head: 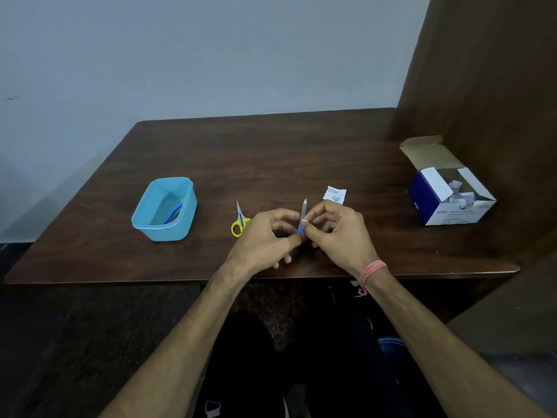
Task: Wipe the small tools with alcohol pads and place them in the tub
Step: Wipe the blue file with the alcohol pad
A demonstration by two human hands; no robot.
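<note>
A small nail file (304, 210) with a blue handle stands upright between my hands above the table's near middle. My left hand (265, 236) grips its blue handle end. My right hand (337, 233) pinches a white alcohol pad (303, 221) round the metal blade low down. Small scissors (239, 221) with yellow handles lie on the table just left of my left hand. A light blue tub (164, 208) stands at the left and holds a blue-handled tool (173, 214).
A torn white pad wrapper (335, 194) lies just behind my right hand. An open blue-and-white box of pads (449, 194) stands at the right beside a brown partition (482, 86). The brown wooden table (271, 152) ends near my wrists.
</note>
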